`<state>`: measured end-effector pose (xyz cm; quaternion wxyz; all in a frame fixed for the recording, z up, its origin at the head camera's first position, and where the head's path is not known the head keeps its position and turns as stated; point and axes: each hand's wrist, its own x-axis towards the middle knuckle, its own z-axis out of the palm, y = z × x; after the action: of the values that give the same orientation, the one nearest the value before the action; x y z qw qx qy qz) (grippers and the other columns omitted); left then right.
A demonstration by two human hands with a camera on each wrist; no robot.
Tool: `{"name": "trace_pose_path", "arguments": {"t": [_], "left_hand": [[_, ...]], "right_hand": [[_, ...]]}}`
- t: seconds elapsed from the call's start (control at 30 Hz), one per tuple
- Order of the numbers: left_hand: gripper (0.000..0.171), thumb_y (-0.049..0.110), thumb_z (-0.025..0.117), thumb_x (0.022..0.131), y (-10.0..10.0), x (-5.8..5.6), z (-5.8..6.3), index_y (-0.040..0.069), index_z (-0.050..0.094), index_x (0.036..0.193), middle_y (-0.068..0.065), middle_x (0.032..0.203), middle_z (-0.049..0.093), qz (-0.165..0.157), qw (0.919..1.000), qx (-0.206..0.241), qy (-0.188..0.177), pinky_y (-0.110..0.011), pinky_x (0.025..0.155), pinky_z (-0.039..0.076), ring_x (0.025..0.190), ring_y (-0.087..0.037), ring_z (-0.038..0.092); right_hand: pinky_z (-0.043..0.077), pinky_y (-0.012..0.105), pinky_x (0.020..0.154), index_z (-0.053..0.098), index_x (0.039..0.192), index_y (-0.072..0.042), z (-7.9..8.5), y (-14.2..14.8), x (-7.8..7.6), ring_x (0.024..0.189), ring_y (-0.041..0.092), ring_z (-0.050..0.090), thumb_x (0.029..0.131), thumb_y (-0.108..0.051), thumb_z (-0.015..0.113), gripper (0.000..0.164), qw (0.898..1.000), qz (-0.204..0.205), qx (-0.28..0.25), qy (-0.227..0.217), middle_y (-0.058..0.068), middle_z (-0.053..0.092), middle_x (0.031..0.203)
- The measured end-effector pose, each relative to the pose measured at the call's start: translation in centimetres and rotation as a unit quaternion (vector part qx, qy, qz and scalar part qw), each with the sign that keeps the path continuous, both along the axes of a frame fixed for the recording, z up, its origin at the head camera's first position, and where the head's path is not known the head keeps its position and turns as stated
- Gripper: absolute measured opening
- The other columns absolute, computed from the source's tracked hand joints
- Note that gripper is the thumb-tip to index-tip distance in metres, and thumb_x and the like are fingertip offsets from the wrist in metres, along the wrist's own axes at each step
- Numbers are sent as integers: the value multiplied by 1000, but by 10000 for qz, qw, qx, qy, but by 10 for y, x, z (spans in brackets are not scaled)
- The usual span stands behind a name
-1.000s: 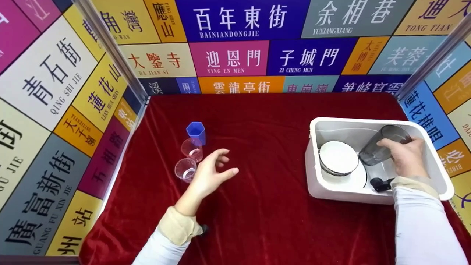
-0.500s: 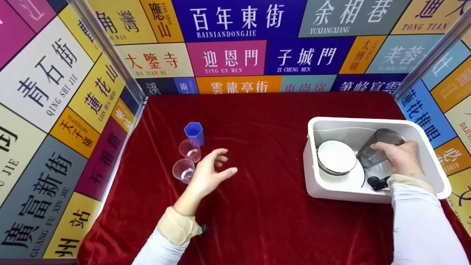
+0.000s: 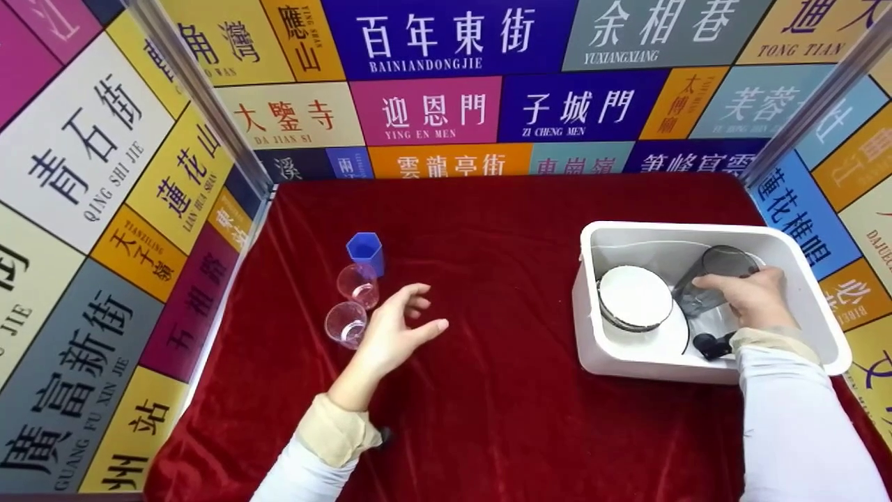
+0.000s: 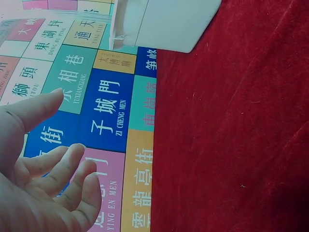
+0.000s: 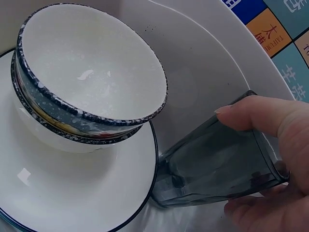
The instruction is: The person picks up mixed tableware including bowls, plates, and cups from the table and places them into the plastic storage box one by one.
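- Red velvet-covered worktop (image 3: 502, 432): carries everything.
- White rectangular plastic tub (image 3: 651, 364): right side, walls keep dishes corralled.
- White round plate with dark rim (image 5: 60, 188): in tub, under the bowls.
- Two white round bowls, speckled blue rims (image 5: 91, 67): nested, probably to save room.
- Right hand (image 3: 756, 296): pinching smoky grey glass tumbler (image 5: 212, 159) near its mouth, thumb opposite fingers; likely the easiest end from above. Tumbler's tilted inside tub, lower end by plate edge.
- Left hand (image 3: 394, 331): thumb spread, fingers loosely bent, nothing held.
- Two clear round cups (image 3: 346, 324), blue hexagonal cup (image 3: 366, 252): upright row beside left hand; contact unclear.
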<state>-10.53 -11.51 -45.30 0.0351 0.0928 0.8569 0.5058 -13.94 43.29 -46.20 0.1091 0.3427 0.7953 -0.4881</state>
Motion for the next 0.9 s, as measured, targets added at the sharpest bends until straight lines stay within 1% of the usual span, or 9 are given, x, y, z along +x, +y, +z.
{"name": "trace_pose_path", "arguments": {"t": [0.07,0.23,0.33,0.4,0.47,0.53,0.63,0.7,0.9], "left_hand": [[58,28,85,81,0,1,-1,13,61,131,-8,109,71,7,10000,12,-17,-40,89,54,98,-24,64],[57,27,85,81,-1,2,0,13,62,131,-9,109,71,35,10000,8,-48,-41,90,54,99,-25,64],[57,28,84,81,-2,2,2,12,62,131,-8,109,71,45,10000,1,-19,-41,89,54,98,-24,64],[56,28,84,82,-3,3,2,12,62,131,-8,109,71,40,10000,6,5,-41,89,54,98,-24,64],[57,28,84,82,-4,3,3,11,62,131,-8,109,71,34,10000,7,22,-41,89,54,98,-24,64],[57,28,84,82,-5,3,3,12,62,131,-8,110,71,42,10000,24,9,-41,90,54,98,-24,64],[57,27,84,81,-6,4,4,12,62,132,-8,110,71,76,10000,39,-21,-40,90,53,99,-24,63],[57,27,84,81,-7,4,5,12,62,132,-8,110,71,99,9999,29,-34,-40,90,53,99,-24,63],[58,28,84,81,-11,4,6,12,61,132,-8,111,71,157,9999,15,7,-40,90,53,99,-24,63]], "right_hand": [[46,23,74,-7,141,0,0,0,0,95,17,39,81,-35,83,114,10000,87,-13,-32,9,29,123],[48,21,83,-10,141,2,1,1,0,105,17,39,83,-32,82,115,9997,233,-101,-12,16,25,135],[48,21,81,-11,141,2,1,2,0,104,17,39,84,-31,81,113,9996,272,-119,33,15,27,133],[47,23,83,-10,142,3,1,2,2,103,18,39,85,-29,81,112,9994,312,-101,75,16,27,132],[47,29,90,-12,145,4,1,1,3,109,23,38,86,-27,79,113,9992,369,-85,127,22,25,140],[44,39,104,-16,148,3,1,0,3,122,32,36,87,-25,78,115,9990,370,-141,227,29,15,151],[28,52,122,-25,151,-1,2,-1,3,144,38,17,89,-23,76,120,9984,362,-290,337,28,-8,164],[19,54,125,-28,152,-4,3,-3,2,150,37,8,89,-24,76,123,9982,312,-345,384,24,-13,166],[16,58,125,-34,151,-9,6,-3,2,153,38,2,88,-33,78,130,9981,298,-397,373,21,-21,165]]}}
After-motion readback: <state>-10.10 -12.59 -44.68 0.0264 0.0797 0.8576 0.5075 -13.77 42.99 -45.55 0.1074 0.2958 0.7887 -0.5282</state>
